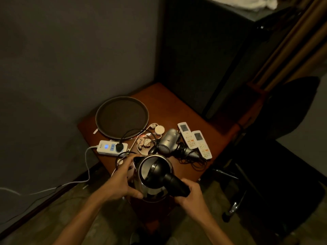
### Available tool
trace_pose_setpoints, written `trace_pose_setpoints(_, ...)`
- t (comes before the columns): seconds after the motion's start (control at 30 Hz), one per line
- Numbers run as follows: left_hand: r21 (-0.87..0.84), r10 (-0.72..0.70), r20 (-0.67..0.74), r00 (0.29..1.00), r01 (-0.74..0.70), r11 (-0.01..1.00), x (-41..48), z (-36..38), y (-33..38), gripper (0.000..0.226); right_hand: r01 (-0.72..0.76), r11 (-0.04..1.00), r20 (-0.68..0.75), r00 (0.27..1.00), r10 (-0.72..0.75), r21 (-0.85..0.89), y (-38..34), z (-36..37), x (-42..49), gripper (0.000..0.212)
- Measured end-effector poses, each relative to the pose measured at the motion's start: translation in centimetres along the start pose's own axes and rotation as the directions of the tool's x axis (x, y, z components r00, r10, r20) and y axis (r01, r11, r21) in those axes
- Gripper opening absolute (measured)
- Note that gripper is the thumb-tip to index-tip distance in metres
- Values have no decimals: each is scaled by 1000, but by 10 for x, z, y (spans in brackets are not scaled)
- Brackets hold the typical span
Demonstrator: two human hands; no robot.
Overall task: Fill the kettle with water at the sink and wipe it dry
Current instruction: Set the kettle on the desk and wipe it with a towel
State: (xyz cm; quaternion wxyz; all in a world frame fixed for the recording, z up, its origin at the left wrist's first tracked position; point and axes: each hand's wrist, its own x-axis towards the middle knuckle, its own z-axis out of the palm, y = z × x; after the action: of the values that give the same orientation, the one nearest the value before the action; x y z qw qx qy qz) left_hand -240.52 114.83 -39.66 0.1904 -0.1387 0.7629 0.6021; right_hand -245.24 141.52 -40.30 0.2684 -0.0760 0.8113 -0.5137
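The kettle (150, 174) stands at the six o'clock edge of the small wooden table (177, 106), right under the camera. Its black lid (156, 167) is tipped up, so the pale inside shows. Whether it rests on a base or is already a little off the table, I cannot tell; the bottom is lost in shadow.

It is a polished steel body with a stiff black handle (175, 184) jutting toward four o'clock. Empty, it should be light; once filled it will likely be heavy and want to tip away from the handle. The smooth steel looks slippery, more so when wet, so the handle is the place to carry it, with a steadying palm on the wall. The hinged lid probably swings if the kettle is jolted.

The left grip (122, 181) wraps the body from the nine o'clock side, with fingers curving up toward the spout and the thumb pressed low on the near wall. The right grip (192, 193) is clamped round the outer end of the handle — fingers curled fully over it. Neither is slack.

No sink is in view, so the filling is not yet begun.

Beyond the kettle lie a power strip (112, 147) at ten o'clock, a round tray (97, 119) at eleven, and a hair dryer (169, 140) with two remotes (187, 135) at one to two o'clock — cords trail close to the kettle's far side.
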Motion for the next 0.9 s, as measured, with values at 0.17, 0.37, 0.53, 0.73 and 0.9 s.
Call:
trace_pose_setpoints(0.17, -42, 12, 55, 998, -10, 999, 2, -18, 15, 113, -77, 900, 263, 942, 206, -429, -40, -43, 14, 44)
trace_pose_setpoints(0.37, 11, -2, 24, 1000, 2, 1000, 33, -15, 69, 95, 154, 812, 413, 904, 114, -562, -147, -75, 44, 51)
trace_pose_setpoints(0.53, 450, 72, -73, 995, -32, 892, 60, 1, 120, 36, 359, 639, 455, 890, -16, -680, -194, -84, 63, 41)
trace_pose_setpoints(0.73, 782, 220, -217, 951, 34, 622, 90, 5, 260, 61, 443, 304, 393, 894, -213, -843, -258, -141, 102, 53)
trace_pose_setpoints(0.9, 847, 343, -254, 904, 37, 530, 103, 11, 360, 44, 395, 180, 328, 891, -315, -901, -312, -194, 122, 40)
